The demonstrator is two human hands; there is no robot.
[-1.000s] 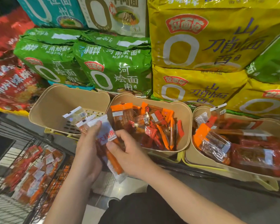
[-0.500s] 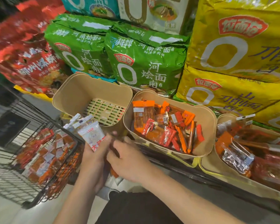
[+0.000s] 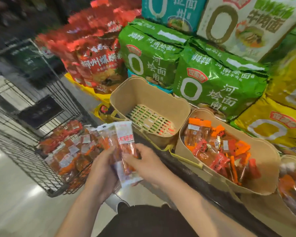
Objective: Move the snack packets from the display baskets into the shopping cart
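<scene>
Both hands [image 3: 102, 170] have carried the packet bundle [image 3: 125, 142] left — now beside the cart [image 3: 41, 170]

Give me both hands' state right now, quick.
Left hand: holding the bundle of snack packets.
Right hand: fingers pinching the same bundle's front packet.

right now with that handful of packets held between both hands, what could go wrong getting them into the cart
1. The bunch of packets is fanned out loosely between the left hand and right hand; an outer one could slip to the floor.
2. The hands are at the near edge of the shopping cart, so a short release may miss it.
3. The cart's sides are open wire mesh, so a slim packet might poke through.
</scene>
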